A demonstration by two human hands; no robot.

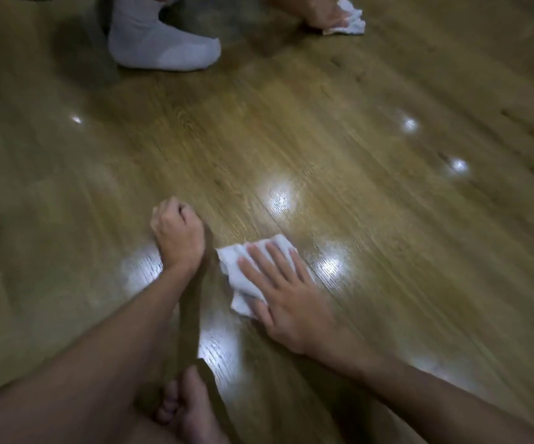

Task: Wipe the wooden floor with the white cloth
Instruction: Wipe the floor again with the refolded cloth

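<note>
Wiping is under way: right hand (pixel 286 291) lies flat, fingers straight, pressing the cloth (pixel 246 267) onto the floor (pixel 387 203) just beside the left hand (pixel 177 233), a curled fist braced on the boards and holding nothing. Next stroke probably needs steady downward pressure and a push forward or rightward — bare floor lies open there. Limits: own foot (pixel 192 411) near, and well ahead a socked foot (pixel 163 43) and a second hand (pixel 315 9) with its own rag (pixel 350 19).

Wooden floor (pixel 387 219) under white cloth (pixel 246 277)

The cloth (pixel 252 270) lies on the floor (pixel 387 203), right of the left hand (pixel 177 233).
</note>
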